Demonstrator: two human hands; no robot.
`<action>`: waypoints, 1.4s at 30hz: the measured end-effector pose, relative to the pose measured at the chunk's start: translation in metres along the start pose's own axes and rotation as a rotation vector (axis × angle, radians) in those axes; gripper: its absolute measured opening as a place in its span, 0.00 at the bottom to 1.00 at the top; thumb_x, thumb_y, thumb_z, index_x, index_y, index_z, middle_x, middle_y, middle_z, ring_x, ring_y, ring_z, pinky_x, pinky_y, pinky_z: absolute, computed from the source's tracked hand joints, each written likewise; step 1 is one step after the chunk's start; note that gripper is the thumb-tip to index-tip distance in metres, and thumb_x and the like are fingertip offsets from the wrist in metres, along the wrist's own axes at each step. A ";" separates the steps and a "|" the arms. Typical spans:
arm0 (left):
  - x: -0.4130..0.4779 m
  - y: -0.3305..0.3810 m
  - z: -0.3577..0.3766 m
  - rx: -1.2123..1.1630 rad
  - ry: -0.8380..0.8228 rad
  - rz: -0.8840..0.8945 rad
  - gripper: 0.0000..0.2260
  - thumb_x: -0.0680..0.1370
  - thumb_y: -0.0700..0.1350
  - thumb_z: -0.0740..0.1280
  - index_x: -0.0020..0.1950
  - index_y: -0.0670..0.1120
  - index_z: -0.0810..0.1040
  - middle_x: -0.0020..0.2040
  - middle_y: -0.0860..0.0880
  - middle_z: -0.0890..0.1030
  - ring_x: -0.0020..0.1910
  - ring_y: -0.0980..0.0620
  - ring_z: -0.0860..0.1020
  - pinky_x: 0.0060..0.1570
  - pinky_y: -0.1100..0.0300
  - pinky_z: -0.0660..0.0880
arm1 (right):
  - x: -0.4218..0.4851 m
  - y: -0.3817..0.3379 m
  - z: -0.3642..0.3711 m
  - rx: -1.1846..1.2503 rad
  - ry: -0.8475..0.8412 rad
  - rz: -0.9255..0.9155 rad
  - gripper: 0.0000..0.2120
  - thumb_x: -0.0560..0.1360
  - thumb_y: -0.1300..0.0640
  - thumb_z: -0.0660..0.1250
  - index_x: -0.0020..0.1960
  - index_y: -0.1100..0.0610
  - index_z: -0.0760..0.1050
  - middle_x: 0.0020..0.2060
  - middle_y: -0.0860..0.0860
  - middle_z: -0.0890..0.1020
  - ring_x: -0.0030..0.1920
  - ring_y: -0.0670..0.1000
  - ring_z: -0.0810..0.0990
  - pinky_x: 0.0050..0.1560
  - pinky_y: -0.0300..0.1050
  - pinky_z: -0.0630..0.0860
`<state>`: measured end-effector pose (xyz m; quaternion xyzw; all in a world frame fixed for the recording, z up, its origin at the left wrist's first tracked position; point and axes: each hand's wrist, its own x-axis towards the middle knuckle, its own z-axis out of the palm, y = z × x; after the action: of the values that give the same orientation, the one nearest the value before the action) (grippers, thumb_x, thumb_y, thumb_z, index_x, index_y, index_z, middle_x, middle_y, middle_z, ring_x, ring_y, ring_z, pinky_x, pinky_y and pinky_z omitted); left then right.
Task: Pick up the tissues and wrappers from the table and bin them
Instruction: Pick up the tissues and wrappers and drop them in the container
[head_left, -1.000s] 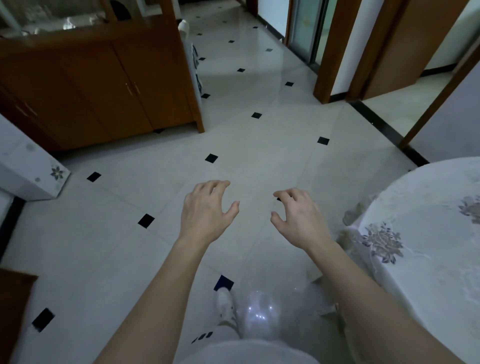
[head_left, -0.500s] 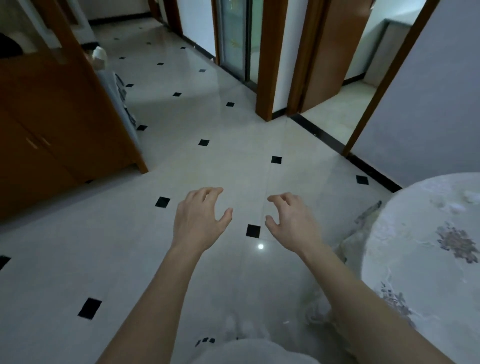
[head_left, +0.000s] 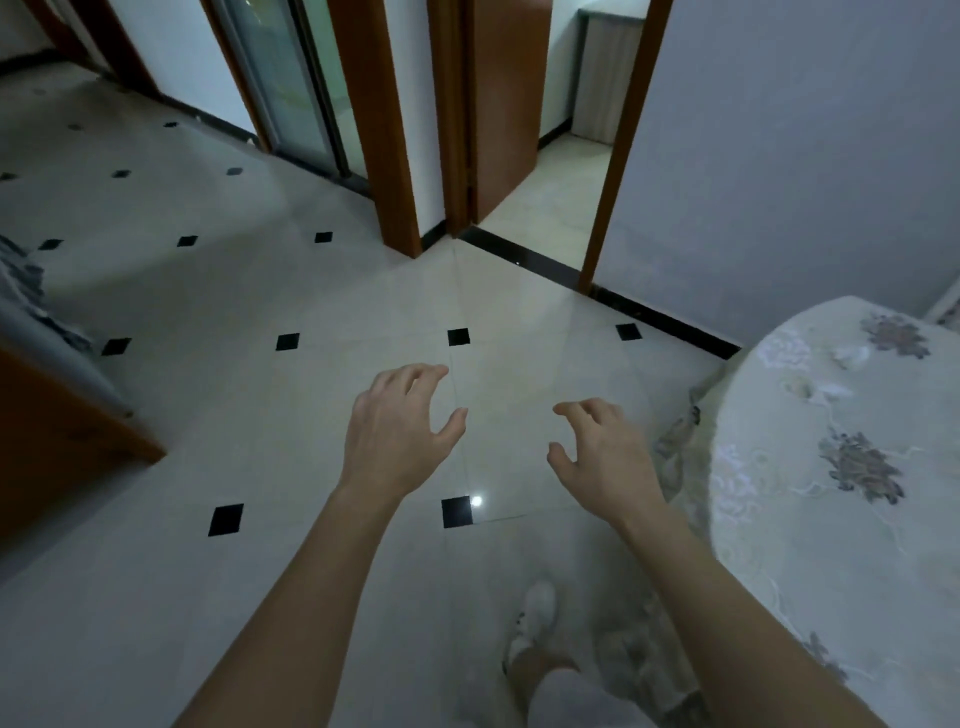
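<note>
A white shoe (head_left: 535, 618) steps on the pale tiled floor (head_left: 260, 415) at the bottom of the view. Above it, two bare forearms reach forward. The left hand (head_left: 397, 436) and right hand (head_left: 605, 457) both hover over the floor with fingers spread and curled, holding nothing. At right, a round table (head_left: 831, 519) under a flowered cloth has small white scraps, possibly tissues (head_left: 852, 356), near its far edge. No bin shows. Collecting seems not yet begun. Beyond stand wooden door frames.
</note>
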<state>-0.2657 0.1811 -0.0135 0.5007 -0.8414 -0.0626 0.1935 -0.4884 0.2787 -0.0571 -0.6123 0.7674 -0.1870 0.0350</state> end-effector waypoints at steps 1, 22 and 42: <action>0.015 0.002 0.008 0.001 -0.011 0.025 0.23 0.75 0.58 0.65 0.66 0.49 0.75 0.62 0.49 0.79 0.61 0.46 0.75 0.57 0.49 0.73 | 0.009 0.009 0.003 -0.005 0.002 0.020 0.19 0.72 0.51 0.67 0.62 0.56 0.76 0.52 0.56 0.80 0.53 0.59 0.77 0.50 0.53 0.77; 0.368 0.151 0.154 -0.075 -0.169 0.346 0.24 0.77 0.59 0.64 0.71 0.50 0.71 0.65 0.50 0.76 0.64 0.50 0.72 0.60 0.52 0.72 | 0.264 0.227 -0.032 0.050 0.161 0.388 0.20 0.75 0.50 0.66 0.65 0.55 0.74 0.58 0.54 0.78 0.58 0.57 0.75 0.57 0.52 0.74; 0.583 0.370 0.304 -0.256 -0.396 0.868 0.24 0.75 0.60 0.61 0.66 0.48 0.75 0.58 0.50 0.79 0.57 0.48 0.75 0.54 0.53 0.72 | 0.334 0.413 -0.072 -0.026 0.287 0.919 0.20 0.71 0.50 0.65 0.60 0.57 0.76 0.51 0.55 0.79 0.51 0.59 0.75 0.48 0.54 0.76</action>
<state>-0.9332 -0.1694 -0.0287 0.0545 -0.9785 -0.1730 0.0981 -0.9739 0.0528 -0.0677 -0.1782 0.9579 -0.2251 -0.0001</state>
